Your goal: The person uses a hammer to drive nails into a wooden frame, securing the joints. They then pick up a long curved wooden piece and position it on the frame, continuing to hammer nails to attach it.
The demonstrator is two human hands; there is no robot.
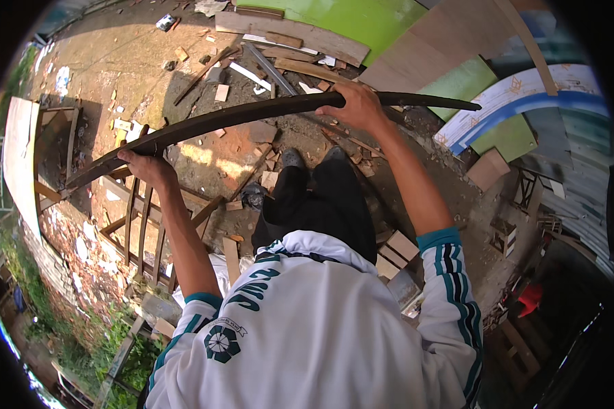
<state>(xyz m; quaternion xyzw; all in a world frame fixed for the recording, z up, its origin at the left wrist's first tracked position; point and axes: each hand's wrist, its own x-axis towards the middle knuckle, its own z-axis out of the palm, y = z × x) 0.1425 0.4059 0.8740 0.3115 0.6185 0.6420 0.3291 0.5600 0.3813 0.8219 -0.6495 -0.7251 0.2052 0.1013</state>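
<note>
A long dark wooden plank stretches across in front of me, its shape bowed by the lens. Toward its left end my left hand grips it, fingers wrapped round the edge. My right hand holds the same plank right of the middle, thumb on the near side and fingers over the far side. The plank's right end reaches past my right hand toward the leaning boards. Below its left part stands a slatted wooden frame, near my left forearm; whether the plank touches it I cannot tell.
Scrap wood and offcuts litter the dirt ground ahead. Large green and brown boards lean at the far right, beside a white and blue panel. A pale board stands at the left. Small wooden blocks lie right of my legs.
</note>
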